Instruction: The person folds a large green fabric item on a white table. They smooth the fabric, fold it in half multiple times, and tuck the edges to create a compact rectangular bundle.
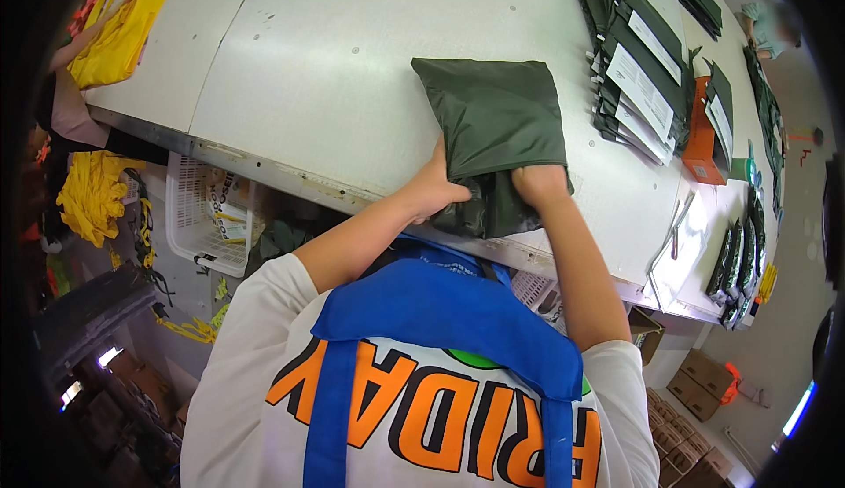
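A dark green folded garment (493,127) lies on the white table (334,74), its near end hanging toward the table's front edge. My left hand (437,189) grips the garment's lower left corner with fingers tucked under the fabric. My right hand (539,184) presses into the lower right part, fingers buried in the folds. Both forearms reach up from my body at the bottom of the view.
A stack of packed dark green garments with white labels (638,74) sits to the right, beside an orange box (701,136). More packs (739,264) line the far right. Yellow fabric (123,26) lies at the table's left end. A white basket (207,220) hangs under the table.
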The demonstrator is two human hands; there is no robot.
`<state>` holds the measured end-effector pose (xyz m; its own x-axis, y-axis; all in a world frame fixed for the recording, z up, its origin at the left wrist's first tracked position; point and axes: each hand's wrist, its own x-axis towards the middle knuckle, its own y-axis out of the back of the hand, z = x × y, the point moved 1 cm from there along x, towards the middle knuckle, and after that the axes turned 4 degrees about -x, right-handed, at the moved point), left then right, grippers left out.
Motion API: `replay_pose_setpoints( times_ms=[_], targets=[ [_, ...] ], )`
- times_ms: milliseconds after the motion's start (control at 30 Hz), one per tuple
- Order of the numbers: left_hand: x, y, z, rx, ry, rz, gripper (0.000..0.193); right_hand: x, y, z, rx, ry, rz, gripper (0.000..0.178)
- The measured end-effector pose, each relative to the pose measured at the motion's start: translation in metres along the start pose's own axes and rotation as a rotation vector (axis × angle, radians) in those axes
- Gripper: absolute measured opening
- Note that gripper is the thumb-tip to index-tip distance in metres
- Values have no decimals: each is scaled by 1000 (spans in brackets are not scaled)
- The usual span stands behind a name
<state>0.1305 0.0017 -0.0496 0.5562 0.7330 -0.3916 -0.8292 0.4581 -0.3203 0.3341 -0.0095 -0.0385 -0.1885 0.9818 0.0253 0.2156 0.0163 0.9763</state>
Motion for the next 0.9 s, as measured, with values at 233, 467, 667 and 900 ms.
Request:
replay_pose_setpoints(
  times_ms=[233,467,667,900],
  targets=[
    [4,18,5,-143,210,-104,105,-31,-46,-6,48,-247,272,47],
    [8,16,10,-30,211,-165,99,6,-38,6,144,-279,-17,58],
    [6,24,24,191,334,-353,96,36,-31,-30,214,-238,-199,58],
    [-11,14,-8,-216,249,-90,98,41,-70,-40,175,-209,-32,58]
  ],
)
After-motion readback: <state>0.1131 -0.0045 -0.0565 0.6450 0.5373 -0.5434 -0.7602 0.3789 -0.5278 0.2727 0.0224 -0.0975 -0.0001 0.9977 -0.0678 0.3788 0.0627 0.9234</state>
